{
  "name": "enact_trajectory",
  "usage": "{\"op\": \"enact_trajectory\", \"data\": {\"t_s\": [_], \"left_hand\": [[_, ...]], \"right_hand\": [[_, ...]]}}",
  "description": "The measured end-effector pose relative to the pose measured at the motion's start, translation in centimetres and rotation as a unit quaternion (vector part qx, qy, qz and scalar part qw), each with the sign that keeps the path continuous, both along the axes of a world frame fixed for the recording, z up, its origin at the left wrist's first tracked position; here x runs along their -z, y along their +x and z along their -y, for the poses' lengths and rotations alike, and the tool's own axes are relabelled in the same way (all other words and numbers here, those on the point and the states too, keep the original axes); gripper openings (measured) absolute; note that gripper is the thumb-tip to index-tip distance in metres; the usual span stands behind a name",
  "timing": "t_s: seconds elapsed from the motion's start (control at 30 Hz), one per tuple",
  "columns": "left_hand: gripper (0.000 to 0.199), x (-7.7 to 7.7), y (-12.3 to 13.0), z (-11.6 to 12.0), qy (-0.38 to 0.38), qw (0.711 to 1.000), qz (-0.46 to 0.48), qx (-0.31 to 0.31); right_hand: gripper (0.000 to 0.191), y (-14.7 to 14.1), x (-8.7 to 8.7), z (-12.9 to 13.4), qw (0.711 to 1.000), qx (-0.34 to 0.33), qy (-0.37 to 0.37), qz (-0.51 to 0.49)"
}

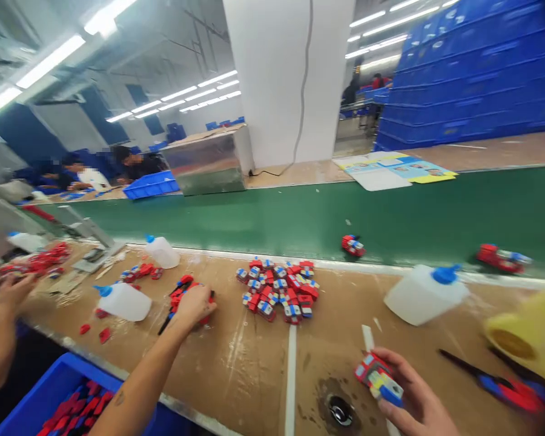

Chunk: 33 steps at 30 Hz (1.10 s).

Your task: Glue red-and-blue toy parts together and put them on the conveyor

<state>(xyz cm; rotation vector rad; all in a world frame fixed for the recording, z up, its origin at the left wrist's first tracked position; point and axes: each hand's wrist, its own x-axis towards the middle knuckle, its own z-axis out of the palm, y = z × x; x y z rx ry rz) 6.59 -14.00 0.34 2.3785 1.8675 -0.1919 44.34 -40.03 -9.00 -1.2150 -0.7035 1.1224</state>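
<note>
My right hand (413, 393) pinches a small red, white and blue toy vehicle (378, 376) between thumb and fingers. It is above the brown tabletop, beside a round metal-lined hole (340, 410). To the left, my left hand (195, 307) reaches down with curled fingers onto a small heap of red and black toy parts (180, 289); its fingertips are hidden, and what they grip cannot be made out. Between my hands, farther back, lies a pile of similar toy vehicles (279, 287).
White bottles with blue caps (427, 293) (125, 301) lie about. Scissors or pliers with red-blue handles (504, 384) sit at right, near a yellow container (527, 333). A green belt (272, 218) carries toys. A blue bin (68, 369) holds parts. A co-worker's hand (13, 293) works at left.
</note>
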Motion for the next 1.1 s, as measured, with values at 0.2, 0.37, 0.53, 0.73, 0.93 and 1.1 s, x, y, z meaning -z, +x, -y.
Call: {"op": "enact_trajectory", "data": {"t_s": [0.2,0.37,0.53,0.73,0.93,1.1], "left_hand": [[0.037,1.3,0.9,6.5,0.004,0.952,0.293,0.089],[0.036,9.1,1.9,12.8,0.068,0.918,0.325,0.217],[0.046,9.5,3.3,14.0,0.082,0.955,0.169,0.231],[0.038,5.8,5.7,13.1,-0.033,0.967,0.129,0.216],[0.038,3.2,8.5,14.1,-0.149,0.902,0.311,0.259],[0.044,1.4,12.3,15.7,-0.048,0.822,0.248,0.511]], "right_hand": [[0.079,-1.9,-2.9,1.6,0.994,-0.025,0.043,-0.094],[0.056,-1.4,-3.7,2.3,0.983,-0.068,0.032,0.165],[0.066,-0.9,-4.8,2.6,0.939,-0.146,0.011,0.312],[0.076,-1.2,-3.8,3.1,0.944,-0.145,-0.012,0.296],[0.049,-0.8,-2.6,3.7,0.996,-0.06,0.022,0.062],[0.061,-0.5,-1.7,4.0,0.996,-0.011,0.005,-0.087]]}}
